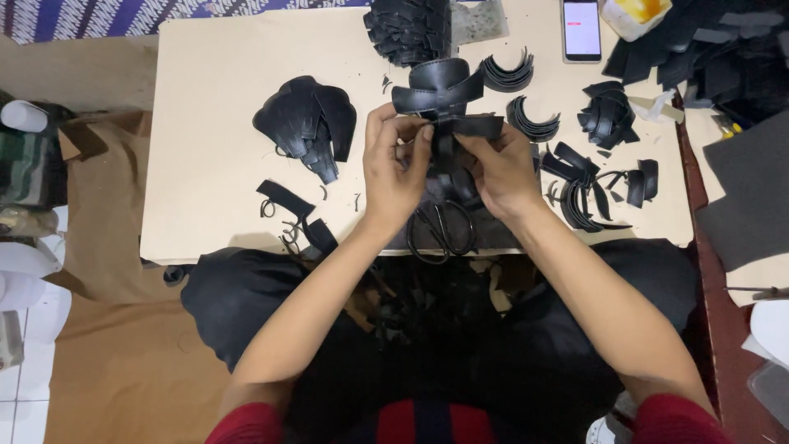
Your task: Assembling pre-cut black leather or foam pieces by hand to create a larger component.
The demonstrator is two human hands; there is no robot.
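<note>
Holding a bundle of black straps (444,103) above the middle of the surface (214,74), both hands work at one spot: the left hand (394,164) pinches the bundle's waist from the left with thumb and fingers closed on it, and the right hand (501,168) grips a flat strip laid across the same place from the right. The step in hand looks like assembly, with crossed strips being gathered and lined up at their meeting point, and it seems only partway, since the upper loops still splay loose above the grip. A next move would likely call for keeping the pinch steady while one hand shifts, because the layers could slide apart if either side lets go. Black scissors (441,233) lie just below the hands near the front edge of the surface, close enough to brush with a wrist. To the left sits a pile of cut pieces (306,123), with a few scraps (288,205) nearer the front; to the right, curved trimmings (532,122) and more strips (588,185) crowd the space almost to the right edge. A phone (582,29) lies at the far edge, well apart. Open room lies mostly on the far left of the surface, which shows bare.
</note>
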